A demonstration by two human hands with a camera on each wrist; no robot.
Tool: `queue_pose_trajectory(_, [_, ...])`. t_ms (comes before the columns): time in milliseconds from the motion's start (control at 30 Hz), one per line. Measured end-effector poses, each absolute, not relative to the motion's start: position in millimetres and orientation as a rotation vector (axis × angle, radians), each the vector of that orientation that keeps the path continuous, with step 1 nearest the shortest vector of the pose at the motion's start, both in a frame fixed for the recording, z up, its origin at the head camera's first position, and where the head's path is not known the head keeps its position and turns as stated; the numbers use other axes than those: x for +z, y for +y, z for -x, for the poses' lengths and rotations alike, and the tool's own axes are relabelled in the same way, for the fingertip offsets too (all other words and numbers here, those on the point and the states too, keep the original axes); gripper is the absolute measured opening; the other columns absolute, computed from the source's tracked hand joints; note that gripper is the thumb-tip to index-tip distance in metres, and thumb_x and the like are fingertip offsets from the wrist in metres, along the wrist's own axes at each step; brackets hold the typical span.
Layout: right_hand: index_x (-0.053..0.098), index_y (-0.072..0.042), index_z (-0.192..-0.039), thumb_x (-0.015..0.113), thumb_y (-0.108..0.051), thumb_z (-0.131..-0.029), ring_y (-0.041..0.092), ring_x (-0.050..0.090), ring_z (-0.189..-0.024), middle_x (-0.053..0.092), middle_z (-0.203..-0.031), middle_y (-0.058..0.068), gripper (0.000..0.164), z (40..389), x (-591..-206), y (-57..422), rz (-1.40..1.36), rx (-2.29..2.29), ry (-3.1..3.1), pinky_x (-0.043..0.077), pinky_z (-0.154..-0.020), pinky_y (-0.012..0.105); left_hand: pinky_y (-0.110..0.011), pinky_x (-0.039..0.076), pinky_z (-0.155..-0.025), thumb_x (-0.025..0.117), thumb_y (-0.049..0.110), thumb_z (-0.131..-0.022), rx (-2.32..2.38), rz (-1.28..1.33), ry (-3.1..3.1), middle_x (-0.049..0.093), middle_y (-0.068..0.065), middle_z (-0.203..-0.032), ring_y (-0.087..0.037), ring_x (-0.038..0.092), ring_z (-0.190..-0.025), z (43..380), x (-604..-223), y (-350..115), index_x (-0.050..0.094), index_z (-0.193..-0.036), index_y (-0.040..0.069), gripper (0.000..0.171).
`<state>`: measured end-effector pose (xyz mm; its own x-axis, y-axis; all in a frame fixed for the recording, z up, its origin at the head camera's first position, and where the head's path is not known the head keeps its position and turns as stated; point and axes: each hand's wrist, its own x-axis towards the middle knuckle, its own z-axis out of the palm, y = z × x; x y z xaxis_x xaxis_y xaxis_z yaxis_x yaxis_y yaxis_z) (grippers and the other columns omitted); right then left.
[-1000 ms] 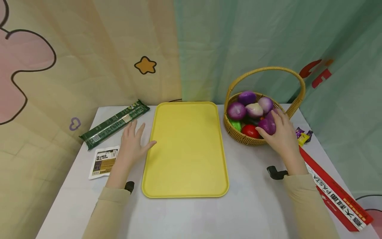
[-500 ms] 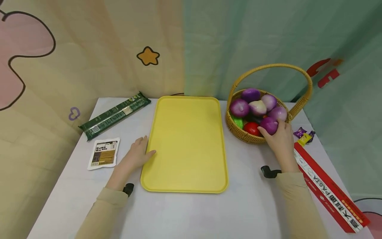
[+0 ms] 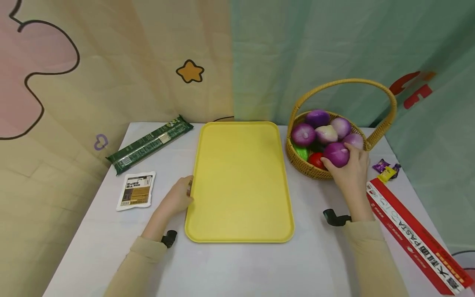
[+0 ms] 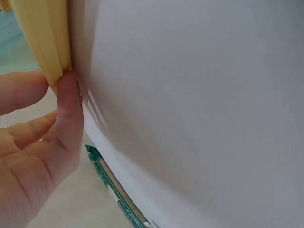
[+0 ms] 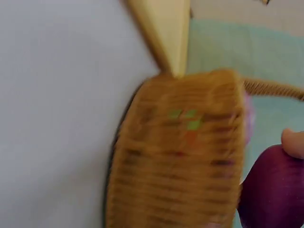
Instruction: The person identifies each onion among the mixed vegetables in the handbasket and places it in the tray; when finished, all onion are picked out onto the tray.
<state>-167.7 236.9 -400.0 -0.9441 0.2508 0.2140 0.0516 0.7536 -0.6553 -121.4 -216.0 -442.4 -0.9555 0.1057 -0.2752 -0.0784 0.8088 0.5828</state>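
My left hand (image 3: 179, 194) pinches the left rim of the yellow tray (image 3: 239, 181); the left wrist view shows the thumb and a finger (image 4: 69, 102) on either side of that rim. On the right, my right hand (image 3: 350, 173) grips a purple onion (image 3: 336, 154) at the front of the wicker basket (image 3: 309, 169). In the right wrist view the onion (image 5: 273, 190) is beside the basket's rim, with one fingertip over it. Several other onions (image 3: 303, 134), a red tomato-like item (image 3: 316, 160) and something green (image 3: 301, 152) lie in the basket.
Left of the tray lie a long green packet (image 3: 150, 144) and a small white-edged pouch (image 3: 136, 190). Small wrapped candies (image 3: 387, 171) and a long red pasta box (image 3: 419, 237) lie at the right. The basket's tall handle (image 3: 345, 81) arches over its contents.
My left hand has come down onto the tray's left rim and taken hold of it. My right hand has closed round the purple onion and lifted it slightly. The head view has shifted a little.
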Motion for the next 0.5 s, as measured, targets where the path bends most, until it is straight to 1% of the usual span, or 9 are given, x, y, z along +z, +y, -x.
queue_pose_trajectory(67, [0.040, -0.003, -0.143, 0.077, -0.032, -0.085, 0.042, 0.028, -0.134, 0.034, -0.142, 0.027, 0.075, 165.5, -396.5, 225.4, 0.154, 1.032, -2.608, 0.028, -0.110, 0.063, -0.042, 0.050, -0.083, 0.055, -0.014, -0.081, 0.910, -0.030, 2.687, 0.046, -0.033, -0.133, -0.035, 0.052, -0.104, 118.3, -442.4, -215.3, 0.030, -0.146, -0.013, 0.070])
queue_pose_trajectory(133, [0.044, -0.001, -0.139, 0.081, -0.027, -0.081, 0.043, 0.031, -0.131, 0.038, -0.138, 0.026, 0.073, 166.1, -393.9, 211.0, 0.061, 1.077, -2.574, 0.028, -0.109, 0.062, -0.041, 0.051, -0.084, 0.055, -0.014, -0.081, 0.937, -0.023, 2.665, 0.047, -0.030, -0.132, -0.033, 0.054, -0.105, 114.0, -443.0, -213.7, 0.030, -0.146, -0.012, 0.070])
queue_pose_trajectory(200, [0.045, -0.001, -0.138, 0.082, -0.023, -0.078, 0.043, 0.033, -0.129, 0.041, -0.137, 0.026, 0.073, 169.8, -393.7, 193.9, -0.028, 1.129, -2.581, 0.029, -0.108, 0.061, -0.040, 0.053, -0.083, 0.056, -0.015, -0.081, 0.977, -0.011, 2.633, 0.048, -0.029, -0.131, -0.033, 0.056, -0.105, 108.9, -444.2, -212.4, 0.029, -0.147, -0.012, 0.071])
queue_pose_trajectory(367, [0.043, -0.004, -0.142, 0.082, -0.026, -0.079, 0.042, 0.039, -0.131, 0.043, -0.142, 0.023, 0.078, 191.1, -401.7, 137.7, -0.196, 1.309, -2.703, 0.033, -0.109, 0.060, -0.042, 0.055, -0.087, 0.061, -0.011, -0.084, 1.069, 0.060, 2.577, 0.053, -0.025, -0.126, -0.033, 0.059, -0.108, 100.1, -448.0, -211.2, 0.031, -0.147, -0.008, 0.070])
queue_pose_trajectory(500, [0.042, -0.008, -0.144, 0.083, -0.029, -0.078, 0.037, 0.044, -0.133, 0.042, -0.147, 0.018, 0.081, 213.6, -423.4, 84.6, -0.258, 1.546, -2.778, 0.038, -0.111, 0.054, -0.044, 0.053, -0.090, 0.063, -0.010, -0.085, 1.117, 0.094, 2.580, 0.057, -0.023, -0.122, -0.032, 0.060, -0.107, 97.1, -452.6, -212.5, 0.036, -0.146, -0.005, 0.067])
